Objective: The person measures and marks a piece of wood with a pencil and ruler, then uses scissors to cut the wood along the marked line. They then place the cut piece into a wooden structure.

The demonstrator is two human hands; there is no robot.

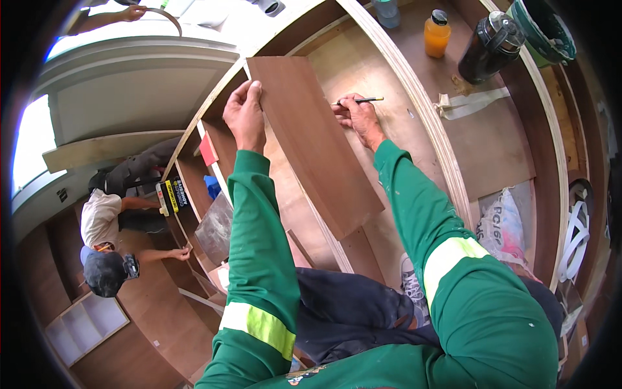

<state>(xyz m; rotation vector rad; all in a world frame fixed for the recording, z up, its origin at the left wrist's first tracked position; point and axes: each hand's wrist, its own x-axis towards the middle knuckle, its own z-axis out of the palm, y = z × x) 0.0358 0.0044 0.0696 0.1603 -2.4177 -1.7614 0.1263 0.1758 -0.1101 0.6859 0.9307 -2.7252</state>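
One brown board is pinched along its left edge by my left hand; beside it, my right hand pinches a dark pencil.

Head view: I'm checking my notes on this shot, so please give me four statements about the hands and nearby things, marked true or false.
1. The left hand holds the brown board by its edge. True.
2. The other hand holds a hammer. False: the right hand holds a slim pencil-like tool.
3. The orange bottle stands near a dark lidded bottle. True.
4. Red cloth covers both forearms. False: the sleeves are green.
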